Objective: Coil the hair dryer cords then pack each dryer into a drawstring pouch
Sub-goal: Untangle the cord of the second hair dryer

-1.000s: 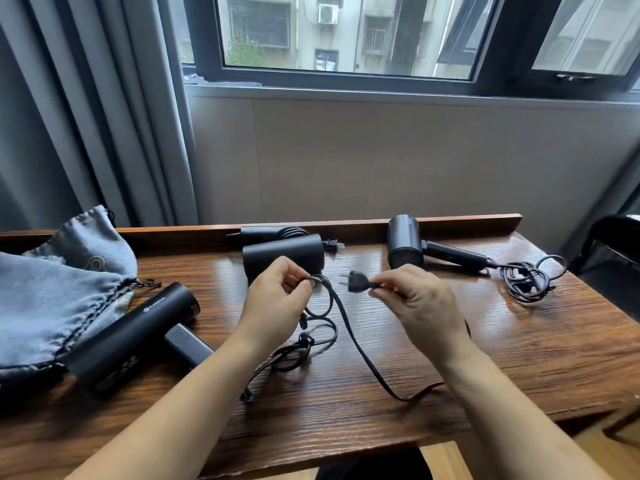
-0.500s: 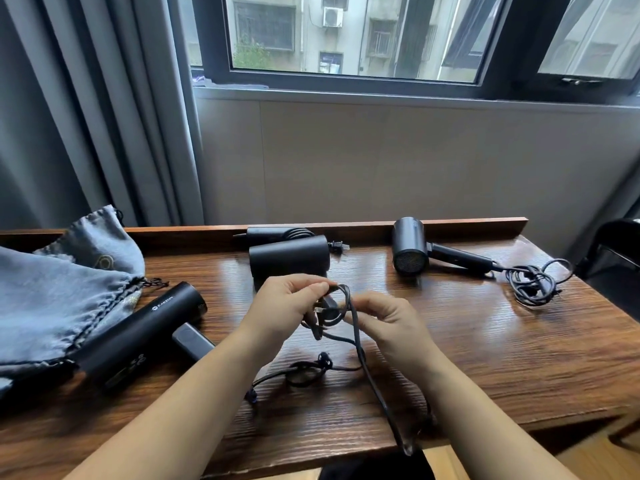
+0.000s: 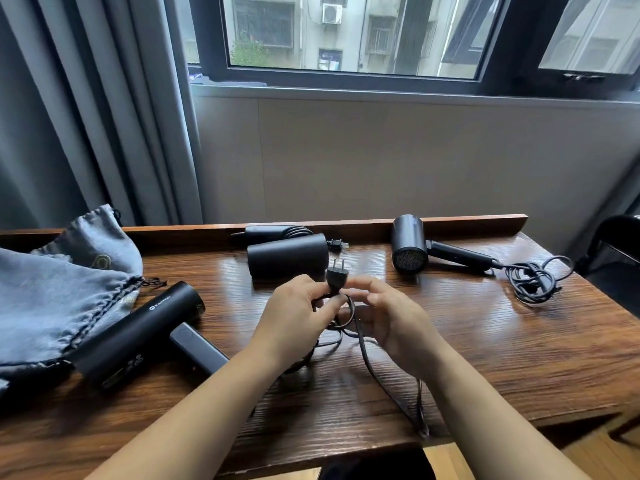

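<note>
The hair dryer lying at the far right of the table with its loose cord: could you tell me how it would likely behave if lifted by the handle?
The hair dryer probably feels head-heavy, given its bulky barrel. Its cord, loosely tangled, would likely dangle and drag across the table.

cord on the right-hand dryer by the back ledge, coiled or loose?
Loose. The cord lies in an untidy tangle on the table beside the right dryer, not wound round its handle.

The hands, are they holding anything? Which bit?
The left hand pinches the black cord just below its plug, prongs pointing up. The right hand is blurred beside the loops; its hold cannot be told.
</note>
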{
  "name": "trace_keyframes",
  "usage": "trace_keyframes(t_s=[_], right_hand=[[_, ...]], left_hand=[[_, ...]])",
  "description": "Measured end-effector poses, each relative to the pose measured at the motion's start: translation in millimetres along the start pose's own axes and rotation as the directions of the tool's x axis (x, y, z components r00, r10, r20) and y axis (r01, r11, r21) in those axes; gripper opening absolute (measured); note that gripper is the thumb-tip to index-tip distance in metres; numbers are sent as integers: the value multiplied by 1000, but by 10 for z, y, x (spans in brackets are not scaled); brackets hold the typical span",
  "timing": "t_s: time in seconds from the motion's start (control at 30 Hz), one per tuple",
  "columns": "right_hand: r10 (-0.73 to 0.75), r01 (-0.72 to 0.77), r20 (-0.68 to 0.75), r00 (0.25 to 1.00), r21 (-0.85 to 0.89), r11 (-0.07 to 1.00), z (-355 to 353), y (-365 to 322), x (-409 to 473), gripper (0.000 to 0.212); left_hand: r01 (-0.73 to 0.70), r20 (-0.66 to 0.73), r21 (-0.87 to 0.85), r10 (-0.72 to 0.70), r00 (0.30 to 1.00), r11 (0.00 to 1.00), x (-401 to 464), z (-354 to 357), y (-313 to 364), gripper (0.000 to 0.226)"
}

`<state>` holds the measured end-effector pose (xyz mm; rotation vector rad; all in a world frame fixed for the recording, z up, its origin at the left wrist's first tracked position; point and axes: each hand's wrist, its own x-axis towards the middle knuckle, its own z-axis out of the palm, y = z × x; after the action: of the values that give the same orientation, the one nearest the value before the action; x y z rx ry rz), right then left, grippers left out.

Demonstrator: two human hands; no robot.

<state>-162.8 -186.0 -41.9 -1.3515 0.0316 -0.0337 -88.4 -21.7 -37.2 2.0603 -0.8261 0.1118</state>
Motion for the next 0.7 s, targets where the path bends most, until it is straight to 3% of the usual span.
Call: trace_keyframes(t_s=[0.13, 0.33, 0.4, 0.5, 0.6, 0.67, 0.7], right_hand=[[-166, 88, -140, 976, -441, 893, 28, -59, 7, 16], [-154, 58, -141, 978, -523, 850, 49, -171, 25, 18], [-196, 128, -141, 970, -389, 912, 125, -239, 45, 12], [-159, 190, -245, 956, 108, 976, 163, -454, 118, 19], [-36, 275, -381, 924, 596, 754, -54, -688, 209, 28], [68, 313, -458, 886, 702, 639, -234, -698, 281, 31], [123, 298, -483, 867, 699, 650, -301, -640, 312, 31]], left_hand=[[-45, 33, 126, 41, 999, 991, -13, 25, 0, 20], [-59, 31, 119, 56, 998, 991, -33, 28, -11, 24], [-50, 47, 131, 44, 998, 990, -43, 34, -7, 28], [-49, 79, 154, 37, 996, 987, -72, 47, -7, 31], [-27, 109, 147, 11, 994, 989, -82, 31, 7, 33], [-9, 91, 128, -2, 996, 992, -73, 25, 15, 30], [3, 68, 112, -10, 998, 994, -69, 25, 18, 27]])
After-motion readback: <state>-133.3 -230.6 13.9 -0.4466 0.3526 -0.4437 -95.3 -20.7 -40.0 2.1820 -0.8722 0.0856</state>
